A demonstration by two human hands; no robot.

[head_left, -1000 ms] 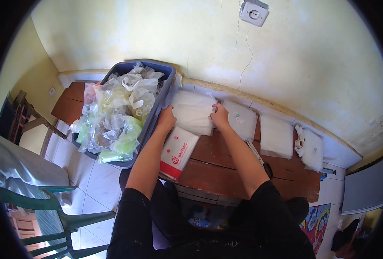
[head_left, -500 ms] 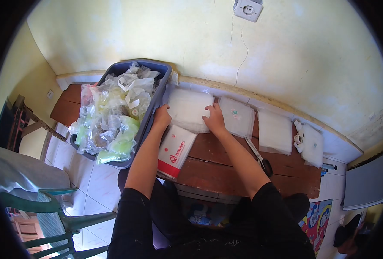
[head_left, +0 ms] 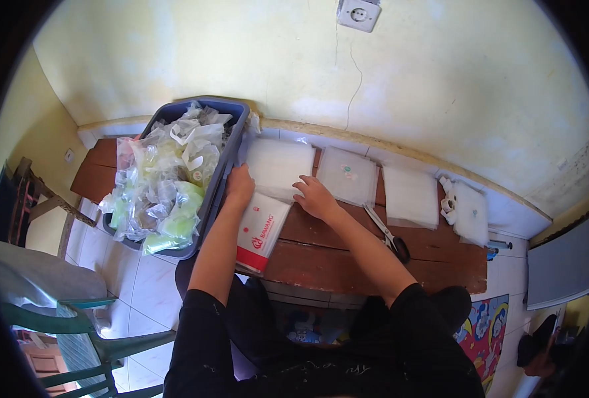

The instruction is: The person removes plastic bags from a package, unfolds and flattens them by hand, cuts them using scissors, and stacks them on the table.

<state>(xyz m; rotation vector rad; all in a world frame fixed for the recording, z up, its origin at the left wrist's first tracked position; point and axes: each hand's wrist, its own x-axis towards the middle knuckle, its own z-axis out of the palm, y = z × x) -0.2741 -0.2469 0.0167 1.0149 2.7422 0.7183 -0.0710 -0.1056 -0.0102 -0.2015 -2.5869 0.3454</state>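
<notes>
A flat stack of clear plastic bags [head_left: 281, 166] lies on the wooden bench beside the blue-grey tub. My left hand [head_left: 240, 186] is at the stack's lower left edge, between it and the tub; its fingertips are mostly hidden. At the lower right corner of the stack, my right hand [head_left: 315, 198] has its fingers apart and holds nothing. Below the stack, near my left wrist, lies a white and red plastic pack printed "BAWANG" [head_left: 262, 232]. Black-handled scissors [head_left: 387, 235] rest to the right of my right forearm.
The blue-grey tub [head_left: 236, 136] is heaped with crumpled plastic bags [head_left: 168, 179]. More flat bag stacks line the brown bench [head_left: 321, 259] on the right: one with small marks [head_left: 349, 176], a plain one [head_left: 410, 197] and a narrower one [head_left: 471, 213]. A green chair [head_left: 102, 348] stands at lower left.
The whole view has shifted slightly, moving the scene left. My right hand has moved down along the stack's right edge to its lower corner. My left hand stays by the left edge, slightly lower.
</notes>
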